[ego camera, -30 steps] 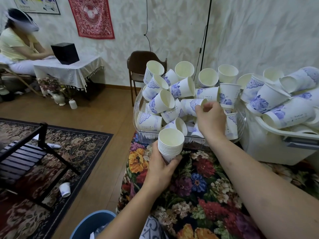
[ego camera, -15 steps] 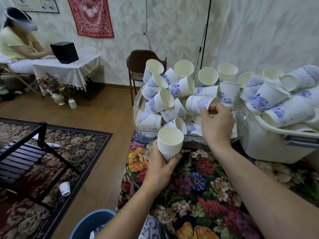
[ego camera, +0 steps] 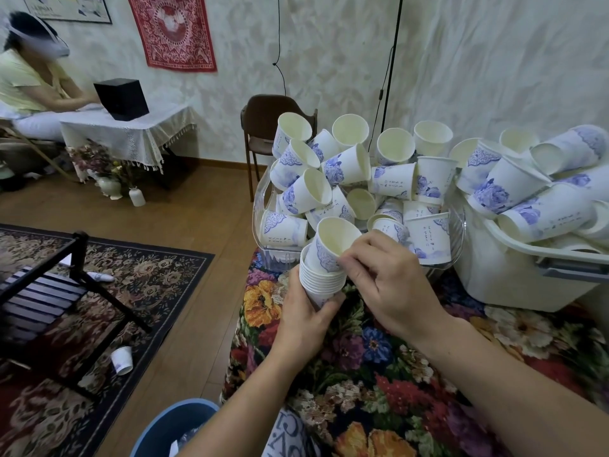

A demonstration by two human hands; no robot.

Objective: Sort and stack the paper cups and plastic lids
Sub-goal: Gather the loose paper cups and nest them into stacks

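Here, my left hand (ego camera: 304, 319) wraps around the base of a nested stack of paper cups (ego camera: 321, 280), and my right hand (ego camera: 387, 285) pinches the rim of one more cup (ego camera: 331, 247), tilted and partly seated in the top of that stack. The cups carry blue flower prints and short columns of small dark script, too fine to read. Behind, a clear container (ego camera: 263, 199) is heaped with loose cups (ego camera: 349, 166); its base is hidden by them and by my hands. To its right a white bin (ego camera: 514, 282), cut off by the frame edge, holds more. The flowered tablecloth (ego camera: 379, 374) shows large pale letters at the bottom edge, cropped and unreadable. I can make out no plastic lids.
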